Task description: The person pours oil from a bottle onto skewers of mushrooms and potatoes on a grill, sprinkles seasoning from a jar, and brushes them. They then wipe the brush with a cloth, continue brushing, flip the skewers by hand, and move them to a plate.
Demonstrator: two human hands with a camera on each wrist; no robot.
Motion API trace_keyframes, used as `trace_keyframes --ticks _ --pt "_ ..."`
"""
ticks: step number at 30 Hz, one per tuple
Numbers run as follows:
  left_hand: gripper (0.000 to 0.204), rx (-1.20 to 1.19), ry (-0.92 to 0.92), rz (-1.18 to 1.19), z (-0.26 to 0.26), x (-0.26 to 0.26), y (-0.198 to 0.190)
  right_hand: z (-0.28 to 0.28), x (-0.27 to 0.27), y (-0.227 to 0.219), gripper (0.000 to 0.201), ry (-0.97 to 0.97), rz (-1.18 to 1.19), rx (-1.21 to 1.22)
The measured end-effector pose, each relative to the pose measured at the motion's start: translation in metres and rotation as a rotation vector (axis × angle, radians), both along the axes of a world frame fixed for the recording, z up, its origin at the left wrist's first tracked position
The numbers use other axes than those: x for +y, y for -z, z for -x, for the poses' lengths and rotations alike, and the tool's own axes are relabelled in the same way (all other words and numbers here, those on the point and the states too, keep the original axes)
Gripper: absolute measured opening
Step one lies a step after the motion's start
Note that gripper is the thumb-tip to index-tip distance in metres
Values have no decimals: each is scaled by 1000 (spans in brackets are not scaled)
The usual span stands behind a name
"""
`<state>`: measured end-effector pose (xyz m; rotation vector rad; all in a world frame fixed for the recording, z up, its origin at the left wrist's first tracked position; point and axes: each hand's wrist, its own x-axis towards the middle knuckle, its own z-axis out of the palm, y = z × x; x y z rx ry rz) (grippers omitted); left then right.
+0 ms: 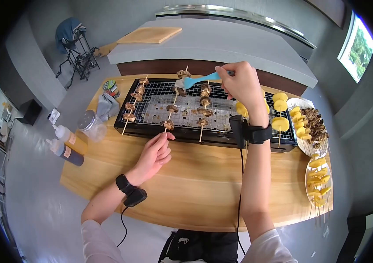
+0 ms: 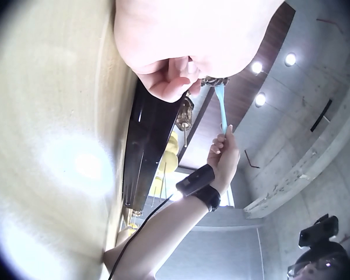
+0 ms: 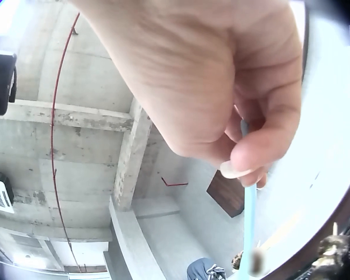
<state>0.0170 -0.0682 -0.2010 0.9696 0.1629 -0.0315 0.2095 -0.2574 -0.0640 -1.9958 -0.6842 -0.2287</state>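
The left hand [image 1: 153,157] pinches the near end of a mushroom skewer [image 1: 172,108] that lies over the black grill [image 1: 120,120]. In the left wrist view the curled fingers [image 2: 176,81] hide that skewer end. The right hand [image 1: 242,83] grips a light blue brush [image 1: 202,79] by its handle, and the bristles touch the upper mushrooms of the same skewer. In the right wrist view thumb and fingers close round the blue handle [image 3: 250,221]. Other mushroom skewers [image 1: 129,106] [image 1: 205,101] lie left and right of it.
Yellow slice skewers [image 1: 280,124] lie on the grill's right part. Plates with mushroom skewers [image 1: 316,125] and yellow skewers [image 1: 319,179] stand at right. Two squeeze bottles [image 1: 68,152] [image 1: 70,136], a jar [image 1: 92,126] and a small tin [image 1: 111,88] stand at left.
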Motion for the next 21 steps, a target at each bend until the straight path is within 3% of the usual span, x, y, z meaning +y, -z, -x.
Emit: trace_keyframes --ticks 16,21 --pt "31 -5 -15 36 -2 1 7 -12 -17 3 23 41 145 146" --pt "30 -21 3 41 -3 3 9 -16 -13 9 23 65 78 59"
